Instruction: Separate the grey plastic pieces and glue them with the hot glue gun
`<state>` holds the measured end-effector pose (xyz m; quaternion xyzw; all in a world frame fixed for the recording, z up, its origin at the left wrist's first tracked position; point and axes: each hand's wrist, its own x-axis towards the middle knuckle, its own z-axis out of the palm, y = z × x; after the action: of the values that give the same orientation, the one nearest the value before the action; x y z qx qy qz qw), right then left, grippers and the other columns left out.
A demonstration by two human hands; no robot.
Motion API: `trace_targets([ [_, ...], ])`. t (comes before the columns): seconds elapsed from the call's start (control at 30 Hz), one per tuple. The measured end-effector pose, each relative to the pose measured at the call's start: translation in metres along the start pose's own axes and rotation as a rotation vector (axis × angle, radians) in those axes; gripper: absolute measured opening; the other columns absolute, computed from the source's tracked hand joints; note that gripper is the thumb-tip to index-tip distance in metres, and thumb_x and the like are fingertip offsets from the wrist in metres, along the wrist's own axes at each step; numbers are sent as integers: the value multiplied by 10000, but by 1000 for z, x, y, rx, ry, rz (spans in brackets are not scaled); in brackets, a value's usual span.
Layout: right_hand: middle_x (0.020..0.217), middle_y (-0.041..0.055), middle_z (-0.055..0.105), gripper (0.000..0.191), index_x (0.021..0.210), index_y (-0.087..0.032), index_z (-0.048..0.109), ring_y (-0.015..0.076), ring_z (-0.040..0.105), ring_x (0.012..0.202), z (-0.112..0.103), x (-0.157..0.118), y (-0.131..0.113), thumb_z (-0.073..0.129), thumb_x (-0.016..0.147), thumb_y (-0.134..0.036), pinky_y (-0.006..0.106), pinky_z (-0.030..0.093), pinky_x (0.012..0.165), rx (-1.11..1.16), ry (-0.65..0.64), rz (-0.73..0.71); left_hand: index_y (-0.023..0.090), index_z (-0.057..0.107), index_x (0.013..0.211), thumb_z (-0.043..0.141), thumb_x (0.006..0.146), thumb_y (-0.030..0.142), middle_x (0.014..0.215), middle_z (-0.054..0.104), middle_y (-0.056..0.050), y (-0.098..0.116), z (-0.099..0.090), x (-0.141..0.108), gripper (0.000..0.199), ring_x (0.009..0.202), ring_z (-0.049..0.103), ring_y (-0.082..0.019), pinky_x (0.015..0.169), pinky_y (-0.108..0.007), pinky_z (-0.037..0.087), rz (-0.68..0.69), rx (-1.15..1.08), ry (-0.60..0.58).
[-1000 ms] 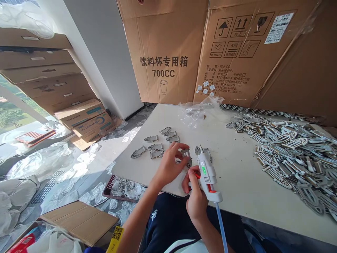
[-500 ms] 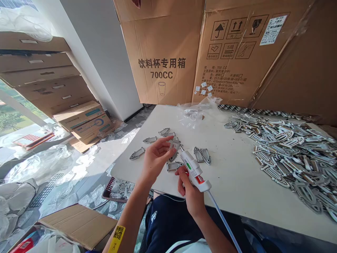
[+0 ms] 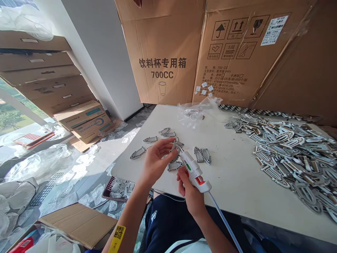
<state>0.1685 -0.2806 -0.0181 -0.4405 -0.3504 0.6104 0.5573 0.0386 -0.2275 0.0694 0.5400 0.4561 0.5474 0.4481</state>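
Observation:
My left hand [image 3: 158, 157] pinches a small grey arch-shaped frame piece [image 3: 176, 147] between thumb and fingers above the white table. Wrapped round the handle of a white glue gun [image 3: 191, 165] is my right hand [image 3: 191, 191]; the gun's nozzle points at the held piece, and whether they touch cannot be made out. A glue stick [image 3: 223, 219] runs out of the gun's back end. Under and beside my left hand lie more frame pieces [image 3: 138, 153]. Two others [image 3: 202, 155] rest to the right of the gun.
A large heap of similar pieces [image 3: 292, 147] covers the table's right side. Crumpled clear plastic [image 3: 193, 114] lies at the back, before tall cardboard boxes [image 3: 163, 42]. Below the table's left edge is a dark basket [image 3: 107, 192] of pieces; an open carton [image 3: 79, 223] stands nearer.
The piece in my left hand has tilted slightly, and the fingers have shifted a little around it. My right hand and the glue gun have barely moved.

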Motion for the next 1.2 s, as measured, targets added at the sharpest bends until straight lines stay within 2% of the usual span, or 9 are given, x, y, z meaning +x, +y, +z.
trace_targets([
  [0.17, 714, -12, 508, 649, 909, -134, 597, 35, 344, 500, 1, 0, 0, 817, 852, -742, 138, 272, 439, 27, 30, 13, 209, 786, 1218, 883, 839, 375, 987, 789, -78, 3, 0, -1, 425, 967, 752, -220, 879, -343, 639, 6, 10, -4],
  [0.37, 587, -47, 406, 654, 845, -137, 580, 42, 290, 478, 0, 0, 2, 794, 868, -755, 148, 268, 434, -11, 51, 20, 220, 786, 1220, 874, 851, 376, 992, 786, -73, 5, -1, -3, 410, 982, 746, -224, 891, -349, 633, 12, 41, -8],
  [0.67, 527, -67, 339, 663, 790, -149, 527, 43, 267, 449, 2, 1, 6, 770, 888, -758, 150, 259, 424, -36, 66, -22, 222, 782, 1228, 860, 864, 366, 992, 783, -71, 5, -1, -5, 399, 980, 745, -226, 896, -355, 629, 23, 82, 9],
  [0.97, 526, -63, 338, 655, 766, -157, 496, 51, 287, 451, 0, 1, 5, 745, 907, -747, 158, 249, 430, -38, 47, -17, 217, 786, 1220, 859, 857, 347, 990, 788, -74, 7, 1, -6, 392, 963, 747, -228, 888, -364, 634, 45, 85, 19],
  [1.2, 534, -61, 347, 668, 753, -159, 485, 49, 289, 451, 2, 0, 7, 759, 896, -751, 158, 249, 432, -26, 63, -9, 228, 777, 1231, 825, 887, 324, 1035, 785, -64, 8, 2, -7, 361, 984, 730, -216, 937, -365, 615, 81, 154, 32],
])
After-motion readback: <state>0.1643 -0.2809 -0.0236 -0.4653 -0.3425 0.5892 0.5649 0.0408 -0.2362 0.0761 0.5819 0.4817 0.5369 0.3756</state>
